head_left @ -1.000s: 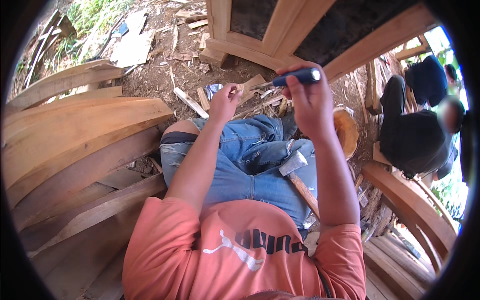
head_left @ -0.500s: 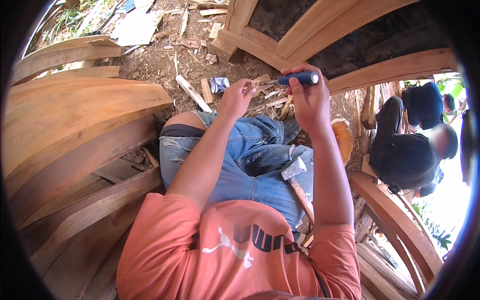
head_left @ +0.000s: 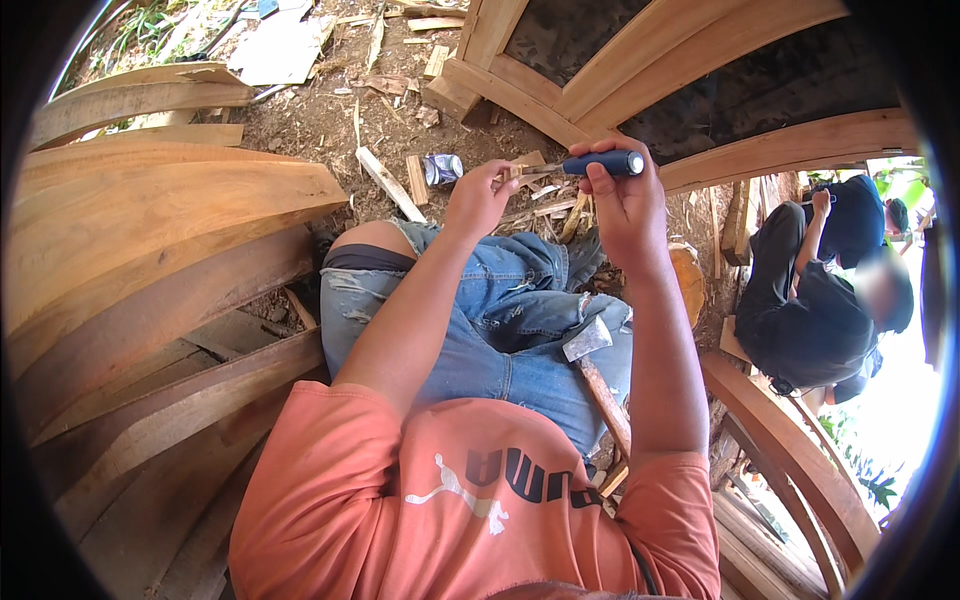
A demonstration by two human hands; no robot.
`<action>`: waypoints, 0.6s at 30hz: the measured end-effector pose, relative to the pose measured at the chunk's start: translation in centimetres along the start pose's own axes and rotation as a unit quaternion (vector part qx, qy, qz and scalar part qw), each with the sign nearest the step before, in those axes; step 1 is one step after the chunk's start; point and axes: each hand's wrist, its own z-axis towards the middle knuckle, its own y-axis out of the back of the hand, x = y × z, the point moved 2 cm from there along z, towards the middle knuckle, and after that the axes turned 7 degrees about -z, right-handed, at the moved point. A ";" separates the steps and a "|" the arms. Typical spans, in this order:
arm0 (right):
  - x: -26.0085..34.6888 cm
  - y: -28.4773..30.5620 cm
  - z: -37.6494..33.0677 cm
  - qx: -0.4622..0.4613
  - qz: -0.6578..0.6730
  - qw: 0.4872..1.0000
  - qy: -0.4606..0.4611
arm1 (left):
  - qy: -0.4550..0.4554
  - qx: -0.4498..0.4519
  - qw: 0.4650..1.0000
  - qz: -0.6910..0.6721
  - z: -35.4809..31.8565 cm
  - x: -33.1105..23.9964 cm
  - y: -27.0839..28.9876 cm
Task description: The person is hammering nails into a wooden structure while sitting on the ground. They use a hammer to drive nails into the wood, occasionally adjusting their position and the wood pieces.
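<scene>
My right hand (head_left: 627, 195) is wrapped round the blue handle of a chisel (head_left: 603, 163), held level with its white butt end to the right. The metal blade runs left toward my left hand (head_left: 480, 200). Thumb and fingers of that hand pinch a small piece of pale wood (head_left: 514, 173) against the blade's tip. Whether the edge bites into it is too small to tell. Across my lap lies a hatchet (head_left: 588, 340), its wooden handle slanting down to the right.
Curved planks (head_left: 170, 215) are stacked at my left. A wooden frame with dark panels (head_left: 620, 85) stands ahead. A can (head_left: 442, 169) and wood scraps (head_left: 388, 182) litter the dirt. A log end (head_left: 688, 283) stands near my right forearm. Another person (head_left: 815, 310) in dark clothes is at the right.
Both hands have shifted very slightly right in the picture, with the same hold on the chisel and wood piece. At the right, the person in dark clothes has raised a forearm.
</scene>
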 end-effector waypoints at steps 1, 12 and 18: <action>-0.1 0.0 0.0 0.000 0.001 1.000 0.003 | 0.000 0.001 1.000 -0.001 0.0 0.0 0.0; -0.3 0.3 0.6 -0.001 0.044 0.999 -0.020 | 0.003 0.013 0.999 0.035 0.1 -0.2 0.0; -0.6 0.7 0.6 -0.015 0.059 0.998 -0.033 | 0.022 0.029 0.998 0.050 0.0 -0.9 0.3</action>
